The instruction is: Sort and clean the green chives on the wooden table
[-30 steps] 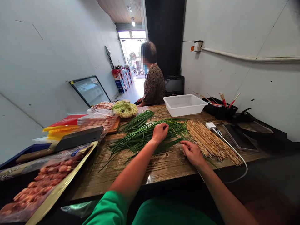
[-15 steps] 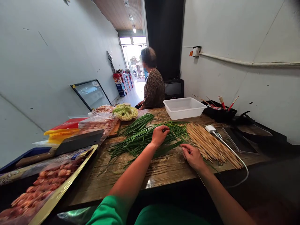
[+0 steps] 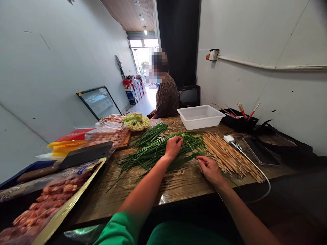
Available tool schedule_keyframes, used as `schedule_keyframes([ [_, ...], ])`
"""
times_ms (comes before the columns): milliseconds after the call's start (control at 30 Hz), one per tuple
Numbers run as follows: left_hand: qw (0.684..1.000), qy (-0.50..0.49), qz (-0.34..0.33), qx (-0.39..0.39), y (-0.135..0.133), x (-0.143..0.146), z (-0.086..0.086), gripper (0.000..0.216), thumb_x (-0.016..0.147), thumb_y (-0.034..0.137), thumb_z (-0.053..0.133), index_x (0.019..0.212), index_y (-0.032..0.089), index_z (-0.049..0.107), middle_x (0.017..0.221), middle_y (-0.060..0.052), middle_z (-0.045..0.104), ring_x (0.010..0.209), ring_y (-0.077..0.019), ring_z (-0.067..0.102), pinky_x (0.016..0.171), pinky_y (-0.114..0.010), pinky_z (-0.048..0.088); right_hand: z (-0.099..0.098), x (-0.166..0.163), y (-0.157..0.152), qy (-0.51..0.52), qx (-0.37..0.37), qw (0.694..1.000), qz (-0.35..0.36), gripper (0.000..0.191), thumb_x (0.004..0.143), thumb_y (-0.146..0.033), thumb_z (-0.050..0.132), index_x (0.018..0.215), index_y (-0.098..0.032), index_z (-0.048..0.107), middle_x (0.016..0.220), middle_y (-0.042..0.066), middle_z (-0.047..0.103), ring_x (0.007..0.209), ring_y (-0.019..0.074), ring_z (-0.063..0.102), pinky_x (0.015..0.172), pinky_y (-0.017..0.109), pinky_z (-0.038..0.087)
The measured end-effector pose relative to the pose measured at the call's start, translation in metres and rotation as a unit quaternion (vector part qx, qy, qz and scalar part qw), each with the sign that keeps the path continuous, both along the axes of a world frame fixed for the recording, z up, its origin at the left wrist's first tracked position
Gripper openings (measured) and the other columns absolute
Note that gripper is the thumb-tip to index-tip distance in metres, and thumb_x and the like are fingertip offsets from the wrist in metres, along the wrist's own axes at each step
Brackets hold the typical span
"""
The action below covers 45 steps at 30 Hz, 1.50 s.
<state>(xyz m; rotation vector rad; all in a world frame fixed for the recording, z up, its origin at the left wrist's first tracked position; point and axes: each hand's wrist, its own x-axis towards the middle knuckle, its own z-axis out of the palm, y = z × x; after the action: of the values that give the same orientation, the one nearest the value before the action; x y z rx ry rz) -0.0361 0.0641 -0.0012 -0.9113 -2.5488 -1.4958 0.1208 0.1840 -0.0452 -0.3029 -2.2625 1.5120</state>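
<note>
A spread of long green chives point(image 3: 153, 148) lies across the middle of the wooden table point(image 3: 176, 185). My left hand point(image 3: 173, 146) rests on the chives with its fingers curled into them. My right hand point(image 3: 209, 168) lies just right of the chives and pinches a thin bamboo skewer point(image 3: 192, 149) that points up and left over the greens. A fan of many bamboo skewers point(image 3: 230, 156) lies right of that hand.
A white plastic tub point(image 3: 201, 116) stands behind the chives, a cauliflower point(image 3: 136, 121) to its left. At left are bagged meat point(image 3: 107, 134), a cleaver point(image 3: 76, 154) and a tray of meat pieces point(image 3: 38, 207). A charger and cable point(image 3: 238, 146), a black chopstick holder point(image 3: 238, 120) sit right. A person sits beyond the table.
Both hands stay almost where they were; my left fingers have curled a little tighter into the chives. The view has shifted slightly.
</note>
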Motion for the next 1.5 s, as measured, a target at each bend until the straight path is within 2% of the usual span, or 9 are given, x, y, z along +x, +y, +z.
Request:
schedule_keyframes([
  [133, 0.995, -0.081, -0.04, 0.049, 0.004, 0.001, -0.002, 0.019, 0.083, 0.017, 0.049, 0.094, 0.01, 0.064, 0.066, -0.001, 0.065, 0.044, -0.007, 0.053, 0.046, -0.019, 0.042, -0.001, 0.0, 0.0, 0.006, -0.003, 1.0, 0.003, 0.037, 0.08, -0.039, 0.045, 0.099, -0.012, 0.062, 0.052, -0.003, 0.049, 0.045, 0.0105, 0.042, 0.044, 0.024, 0.033],
  [267, 0.99, -0.111, -0.061, 0.056, 0.005, 0.002, -0.005, 0.023, 0.084, 0.014, 0.048, 0.099, 0.01, 0.064, 0.067, -0.002, 0.065, 0.046, -0.0066, 0.054, 0.046, -0.018, 0.043, 0.003, 0.001, -0.001, -0.003, 0.002, 1.0, -0.004, 0.036, 0.079, -0.039, 0.046, 0.099, -0.013, 0.063, 0.052, -0.002, 0.05, 0.046, 0.011, 0.043, 0.045, 0.024, 0.034],
  [500, 0.993, -0.093, -0.058, 0.049, 0.006, 0.003, -0.009, 0.023, 0.083, 0.014, 0.048, 0.096, 0.009, 0.065, 0.064, -0.001, 0.064, 0.045, -0.0059, 0.053, 0.048, -0.018, 0.044, 0.005, 0.001, -0.002, 0.001, -0.003, 1.0, -0.005, 0.037, 0.079, -0.039, 0.047, 0.098, -0.012, 0.063, 0.053, -0.002, 0.051, 0.046, 0.0108, 0.044, 0.045, 0.024, 0.035],
  [967, 0.993, -0.089, -0.064, 0.035, 0.005, 0.007, -0.003, 0.022, 0.082, 0.013, 0.049, 0.095, 0.01, 0.067, 0.065, -0.002, 0.065, 0.047, -0.0064, 0.054, 0.049, -0.018, 0.044, 0.0, 0.0, 0.001, -0.004, -0.019, 1.0, -0.001, 0.039, 0.079, -0.04, 0.046, 0.099, -0.012, 0.062, 0.052, -0.002, 0.05, 0.045, 0.0111, 0.044, 0.044, 0.024, 0.033],
  [1200, 0.996, -0.029, -0.08, 0.007, 0.001, 0.007, -0.005, 0.027, 0.081, 0.013, 0.049, 0.098, 0.012, 0.07, 0.069, -0.002, 0.068, 0.048, -0.0061, 0.052, 0.053, -0.018, 0.044, 0.002, 0.001, 0.0, -0.006, -0.015, 1.0, -0.004, 0.039, 0.079, -0.041, 0.046, 0.1, -0.012, 0.062, 0.052, -0.002, 0.051, 0.045, 0.0119, 0.046, 0.045, 0.025, 0.035],
  [1267, 0.994, -0.013, -0.111, -0.017, -0.001, 0.008, -0.004, 0.028, 0.081, 0.014, 0.05, 0.099, 0.014, 0.07, 0.071, -0.002, 0.069, 0.05, -0.007, 0.054, 0.056, -0.019, 0.045, 0.002, 0.001, 0.0, -0.004, -0.014, 1.0, -0.01, 0.04, 0.079, -0.041, 0.046, 0.1, -0.011, 0.062, 0.052, -0.002, 0.051, 0.046, 0.0121, 0.046, 0.046, 0.025, 0.036],
  [1400, 0.95, -0.012, -0.293, -0.104, -0.009, 0.011, 0.006, 0.025, 0.078, 0.024, 0.057, 0.098, 0.018, 0.072, 0.087, -0.002, 0.073, 0.074, -0.0117, 0.063, 0.07, -0.019, 0.047, 0.002, 0.001, 0.002, 0.011, -0.007, 0.999, -0.037, 0.04, 0.08, -0.041, 0.046, 0.101, -0.012, 0.062, 0.052, -0.002, 0.052, 0.047, 0.0124, 0.047, 0.047, 0.025, 0.037],
  [1433, 0.945, -0.008, -0.306, -0.113, -0.011, 0.01, 0.01, 0.025, 0.079, 0.027, 0.058, 0.097, 0.018, 0.072, 0.091, -0.002, 0.073, 0.079, -0.0128, 0.063, 0.073, -0.019, 0.047, 0.002, 0.001, 0.002, 0.014, -0.005, 0.999, -0.042, 0.04, 0.08, -0.041, 0.045, 0.101, -0.012, 0.062, 0.052, -0.002, 0.052, 0.047, 0.0124, 0.047, 0.048, 0.025, 0.037],
  [1500, 0.966, 0.028, -0.235, -0.108, -0.015, 0.006, 0.015, 0.026, 0.082, 0.031, 0.054, 0.095, 0.018, 0.072, 0.094, -0.004, 0.072, 0.084, -0.0146, 0.063, 0.077, -0.021, 0.046, 0.001, 0.0, 0.003, 0.016, -0.001, 0.999, -0.052, 0.039, 0.08, -0.04, 0.045, 0.1, -0.012, 0.063, 0.052, -0.002, 0.052, 0.046, 0.0124, 0.046, 0.047, 0.025, 0.036],
])
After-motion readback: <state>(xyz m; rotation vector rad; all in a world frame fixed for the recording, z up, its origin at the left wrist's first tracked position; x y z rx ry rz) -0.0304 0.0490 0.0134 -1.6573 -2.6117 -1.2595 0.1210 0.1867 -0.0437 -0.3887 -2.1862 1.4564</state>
